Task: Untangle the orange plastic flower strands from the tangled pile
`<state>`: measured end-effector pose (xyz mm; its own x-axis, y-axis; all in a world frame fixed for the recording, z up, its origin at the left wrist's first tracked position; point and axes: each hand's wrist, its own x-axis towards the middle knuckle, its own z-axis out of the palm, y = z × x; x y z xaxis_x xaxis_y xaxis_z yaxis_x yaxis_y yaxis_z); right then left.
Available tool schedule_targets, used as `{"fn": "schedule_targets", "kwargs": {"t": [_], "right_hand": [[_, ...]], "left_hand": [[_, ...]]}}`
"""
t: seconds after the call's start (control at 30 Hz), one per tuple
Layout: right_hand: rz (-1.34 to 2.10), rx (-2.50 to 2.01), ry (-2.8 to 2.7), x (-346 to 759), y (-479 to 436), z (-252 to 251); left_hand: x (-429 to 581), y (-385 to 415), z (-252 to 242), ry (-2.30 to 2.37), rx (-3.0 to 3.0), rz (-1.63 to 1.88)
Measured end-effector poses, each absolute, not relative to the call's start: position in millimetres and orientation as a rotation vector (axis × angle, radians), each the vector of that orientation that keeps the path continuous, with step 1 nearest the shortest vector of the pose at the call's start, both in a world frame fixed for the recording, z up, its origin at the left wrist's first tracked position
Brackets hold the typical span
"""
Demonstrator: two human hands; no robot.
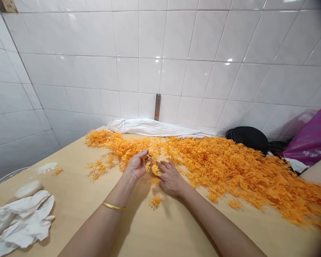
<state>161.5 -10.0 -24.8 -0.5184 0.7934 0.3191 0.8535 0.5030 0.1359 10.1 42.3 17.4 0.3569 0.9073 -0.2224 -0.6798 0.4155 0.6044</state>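
A small orange clump (152, 166) sits between the hands, its strands hiding the fingertips. The left hand (136, 165) is half-curled, pinching it; the right hand (170, 178) is loosely bent alongside, though I can't tell if it touches. A big orange heap (230, 171) spreads across the tabletop (69, 210) beyond.

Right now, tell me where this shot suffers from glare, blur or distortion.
Head view: small glare spots shine on the white wall tiles; the wide lens bends the tile lines toward the corners; the orange flower heap goes soft at the right edge; the right corners darken; the left forearm casts a soft shadow on the pale wooden table.
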Motion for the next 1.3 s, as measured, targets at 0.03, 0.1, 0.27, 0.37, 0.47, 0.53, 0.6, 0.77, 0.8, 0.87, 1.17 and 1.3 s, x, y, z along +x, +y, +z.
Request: {"fn": "schedule_targets", "kwargs": {"t": [0.03, 0.1, 0.27, 0.37, 0.47, 0.53, 0.6, 0.77, 0.8, 0.87, 1.17, 1.3], "right_hand": [[-0.38, -1.463, -2.54, 162.3, -3.0, -26.6], [-0.331, -1.602, -2.527, 171.7, 10.0, -28.1], [-0.344, -1.871, -2.343, 216.6, 28.1, -19.8], [-0.389, -1.92, -2.262, 222.4, 13.3, -8.9], [-0.371, -1.693, -2.309, 197.3, -27.4, 1.4], [-0.237, -1.339, -2.454, 171.0, -59.1, 3.7], [-0.067, -1.097, -2.645, 146.7, -81.9, 1.1], [-0.113, -1.155, -2.673, 126.4, -60.7, -14.2], [-0.157, -1.197, -2.657, 128.7, -45.5, -16.5], [-0.234, -1.292, -2.63, 136.7, -11.5, -19.4], [-0.334, -1.864, -2.185, 193.1, 67.0, -3.8], [-0.265, -1.886, -2.04, 205.3, 37.2, 7.8]], "left_hand": [[7.0, 42.4, 18.4, 0.58, 0.443, 1.09], [-0.7, 43.2, 21.2, 0.583, 0.426, 1.143], [-20.3, 44.7, 29.6, 0.571, 0.346, 1.243], [-25.6, 45.3, 30.4, 0.564, 0.336, 1.248], [-26.5, 47.2, 27.1, 0.53, 0.325, 1.233], [-26.4, 49.1, 25.5, 0.491, 0.322, 1.201], [-26.3, 50.8, 26.2, 0.466, 0.326, 1.187], [-26.6, 50.4, 32.7, 0.392, 0.314, 1.223], [-26.4, 49.7, 33.0, 0.37, 0.308, 1.221], [-26.0, 48.2, 31.7, 0.343, 0.3, 1.218], [-8.4, 40.2, 15.5, 0.591, 0.487, 1.188], [7.2, 34.1, 8.7, 0.668, 0.68, 1.183]]}}
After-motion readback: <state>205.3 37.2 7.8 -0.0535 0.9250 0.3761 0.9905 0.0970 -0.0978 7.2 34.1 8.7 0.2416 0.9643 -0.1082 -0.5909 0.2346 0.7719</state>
